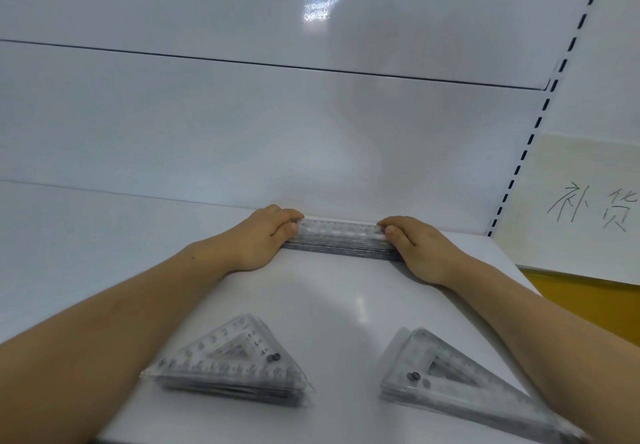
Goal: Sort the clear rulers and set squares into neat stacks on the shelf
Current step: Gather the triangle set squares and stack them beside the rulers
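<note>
White shelf [346, 305] with a glossy white back panel [242, 132]; a slotted upright [540, 121] and a handwritten paper sign [588, 208] stand at far right. The ruler stack [341, 239] lies at the far edge of the shelf, its long side parallel to the back panel and just beside it. The left hand [263, 239] grips its left end and the right hand [422, 253] its right end. On each hand the fingers curl over the far side and the thumb sits at the near upper edge, so both are clamped on the stack.

Two piles of set squares lie near the viewer, well apart from the rulers: the left pile [232, 364] and the right pile [460, 388], which runs out of view at the near right.

Step in hand, as judged: squaring the rulers. To do it well, squeeze the ends inward with equal pressure so the short edges come flush. Ease the long side against the back panel for a straight line, and hold the stack flat on the shelf so that no ruler slips out. Release both ends together.
</note>
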### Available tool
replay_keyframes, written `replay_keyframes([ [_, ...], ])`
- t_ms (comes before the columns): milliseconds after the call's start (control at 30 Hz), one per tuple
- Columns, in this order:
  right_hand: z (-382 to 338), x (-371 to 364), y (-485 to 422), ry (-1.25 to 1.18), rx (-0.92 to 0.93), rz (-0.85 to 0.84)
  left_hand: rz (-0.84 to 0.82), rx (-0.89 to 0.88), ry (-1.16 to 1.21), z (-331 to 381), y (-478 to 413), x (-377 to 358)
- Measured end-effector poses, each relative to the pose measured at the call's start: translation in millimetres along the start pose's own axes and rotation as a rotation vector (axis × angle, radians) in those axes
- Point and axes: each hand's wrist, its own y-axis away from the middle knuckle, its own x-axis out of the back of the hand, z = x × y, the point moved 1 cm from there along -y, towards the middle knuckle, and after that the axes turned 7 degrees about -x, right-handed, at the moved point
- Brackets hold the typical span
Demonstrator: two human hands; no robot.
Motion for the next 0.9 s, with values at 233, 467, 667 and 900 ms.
replay_keyframes([
  [233,-4,-5,-4,0.008,-0.092,0.063,-0.034,0.030,-0.019,3,2,-1],
  [467,-3,-9,-5,0.041,-0.066,0.084,-0.063,0.054,-0.048,4,3,0],
  [667,5,-9,-10,0.151,-0.005,0.047,-0.068,0.074,-0.029,5,2,2],
  [900,-2,-7,-6,0.002,0.038,0.045,-0.032,0.078,-0.007,5,1,3],
])
